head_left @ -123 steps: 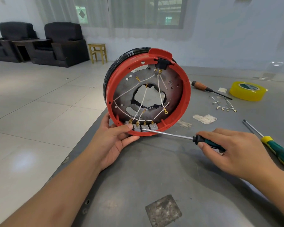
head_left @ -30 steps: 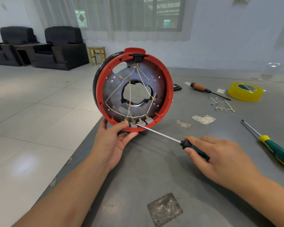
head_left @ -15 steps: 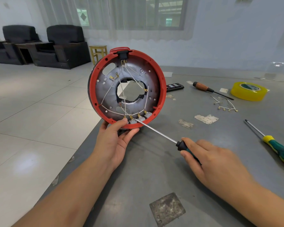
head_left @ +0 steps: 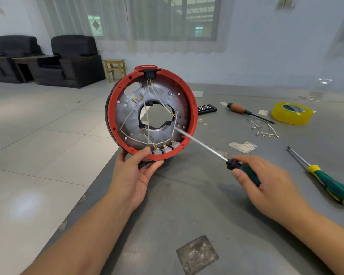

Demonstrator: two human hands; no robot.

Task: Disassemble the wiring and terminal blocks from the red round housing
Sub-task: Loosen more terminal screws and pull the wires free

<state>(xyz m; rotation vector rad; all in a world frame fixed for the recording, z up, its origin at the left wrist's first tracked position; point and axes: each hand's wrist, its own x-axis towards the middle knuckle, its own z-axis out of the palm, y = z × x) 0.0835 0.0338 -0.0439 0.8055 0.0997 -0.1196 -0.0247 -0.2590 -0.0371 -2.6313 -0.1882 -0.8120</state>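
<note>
The red round housing [head_left: 193, 108] stands on edge at the near-left corner of the grey table [head_left: 187, 205], with its open face turned toward the person. All positions below are given relative to this housing.

The left hand [head_left: 134, 175] cradles the lowest part of the rim from beneath. The thumb is hooked over the rim just left of the terminal blocks [head_left: 166, 148], and the fingers curl under the rim.

The right hand [head_left: 266, 183] is below and to the right of the housing, well clear of it. It grips the green-black handle of the screwdriver [head_left: 205, 145]. The shaft runs up and to the left, crosses the lower-right rim, and ends with the tip inside the housing, above and to the right of the block row, near a white wire [head_left: 174, 126].

The blocks sit in a row along the inside bottom of the rim, with wires fanning up to the black connector [head_left: 148, 74] at the top.

Judgement: the right hand is the working hand. To reach a block screw, the tip needs to drop down and left. The shaft's shallow diagonal risks slipping off the screw head.
</note>
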